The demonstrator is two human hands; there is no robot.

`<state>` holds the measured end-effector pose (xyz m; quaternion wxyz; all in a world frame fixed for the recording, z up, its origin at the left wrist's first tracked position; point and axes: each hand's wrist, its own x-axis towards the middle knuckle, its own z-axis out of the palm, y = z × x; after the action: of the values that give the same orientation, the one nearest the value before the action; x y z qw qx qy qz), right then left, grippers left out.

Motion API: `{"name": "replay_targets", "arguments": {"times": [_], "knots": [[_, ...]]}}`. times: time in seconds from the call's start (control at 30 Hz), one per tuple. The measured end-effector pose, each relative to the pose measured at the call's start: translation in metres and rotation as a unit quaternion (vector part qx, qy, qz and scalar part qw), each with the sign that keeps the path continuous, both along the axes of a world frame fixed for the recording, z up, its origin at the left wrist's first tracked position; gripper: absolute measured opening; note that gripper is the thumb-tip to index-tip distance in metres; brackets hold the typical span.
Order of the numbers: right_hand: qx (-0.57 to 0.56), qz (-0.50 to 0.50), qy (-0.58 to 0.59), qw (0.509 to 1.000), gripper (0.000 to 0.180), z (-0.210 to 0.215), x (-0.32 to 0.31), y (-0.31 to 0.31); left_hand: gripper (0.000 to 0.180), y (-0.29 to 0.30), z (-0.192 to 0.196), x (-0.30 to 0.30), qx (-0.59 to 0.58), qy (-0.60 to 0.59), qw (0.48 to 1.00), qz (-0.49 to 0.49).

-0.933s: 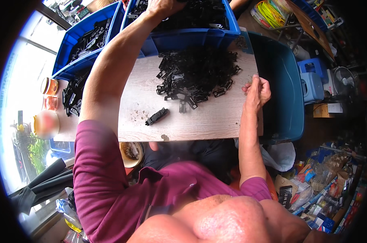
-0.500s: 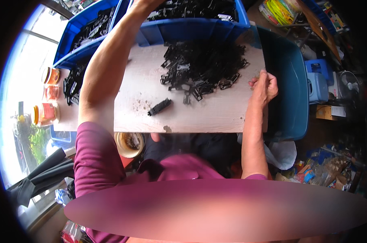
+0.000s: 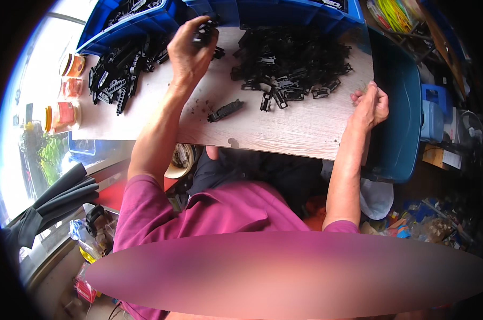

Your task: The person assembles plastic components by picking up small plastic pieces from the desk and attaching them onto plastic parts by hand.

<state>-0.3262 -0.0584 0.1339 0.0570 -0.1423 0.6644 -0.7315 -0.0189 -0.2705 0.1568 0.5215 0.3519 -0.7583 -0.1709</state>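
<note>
Above the back of the table [image 3: 284,133], my left hand [image 3: 188,58] is closed around some black plastic parts [image 3: 203,34], which show past its fingertips. My right hand [image 3: 372,106] is at the table's right edge, fingers curled together; whatever is in them, if anything, cannot be made out. A large heap of small black plastic frames [image 3: 289,64] lies between the two hands. Nearer to me rests a single long black plastic piece [image 3: 225,110]. On the left is another pile of long black parts [image 3: 121,74].
Blue bins [image 3: 222,12] holding black parts line the table's back. Three jars [image 3: 65,116] with orange contents stand at the left edge. A deep teal tub [image 3: 398,122] adjoins the right edge, and a round pale bucket [image 3: 180,162] sits below the front edge.
My left hand has come back from the bin at the back and now holds black parts over the table. My right hand stays closed by the table's right edge. The view has shifted.
</note>
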Motion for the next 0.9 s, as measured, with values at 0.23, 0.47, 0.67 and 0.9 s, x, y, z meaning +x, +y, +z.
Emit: {"name": "replay_targets", "arguments": {"times": [0.23,0.47,0.67,0.9], "knots": [[0.02,-0.008,0.024,0.999,0.02,0.0,-0.001,0.001,0.037,0.01,-0.02,-0.01,0.018,-0.188,0.98,0.07],[0.031,-0.012,0.022,0.999,0.019,0.0,-0.003,0.001,0.05,0.025,-0.013,-0.01,0.028,-0.14,0.99,0.003],[0.024,-0.006,0.005,1.0,0.019,-0.002,-0.004,0.0,0.051,0.031,-0.004,0.009,0.03,-0.093,0.994,-0.041],[0.024,-0.011,0.019,0.999,0.018,0.0,-0.003,0.001,0.064,0.05,-0.014,0.031,-0.011,-0.188,0.982,0.007]]}}
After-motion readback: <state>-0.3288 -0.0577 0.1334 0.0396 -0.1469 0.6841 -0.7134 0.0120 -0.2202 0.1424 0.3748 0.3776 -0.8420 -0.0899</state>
